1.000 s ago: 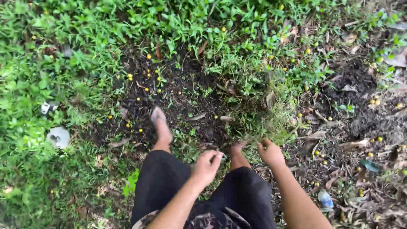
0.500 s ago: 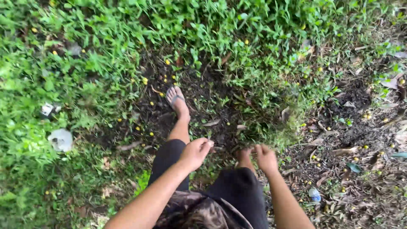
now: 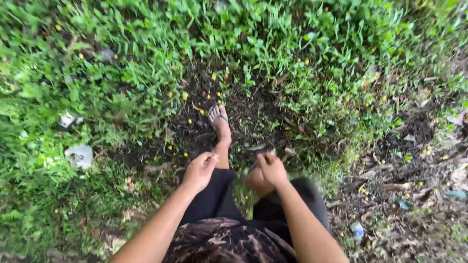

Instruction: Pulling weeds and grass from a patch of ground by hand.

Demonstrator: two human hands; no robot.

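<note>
Left hand (image 3: 199,170) loosely curled, holds nothing visible. Right hand (image 3: 271,168) closed round thin dark blurred thing, kind unclear. Since a second ago: hands have drawn closer together over knees; left foot (image 3: 220,122) in sandal stepped forward onto dark soil (image 3: 253,114); view shifted up-slope. Yellow berries (image 3: 185,96) scattered round foot; grass (image 3: 122,58) beyond; white litter (image 3: 79,156) at left.

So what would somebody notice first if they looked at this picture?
Probably the two hands low in the middle, the left hand and the right hand, both loosely closed above dark trousers. Just ahead, a foot in a flip-flop stands on a dark soil patch dotted with small yellow fruits amid green grass.
</note>
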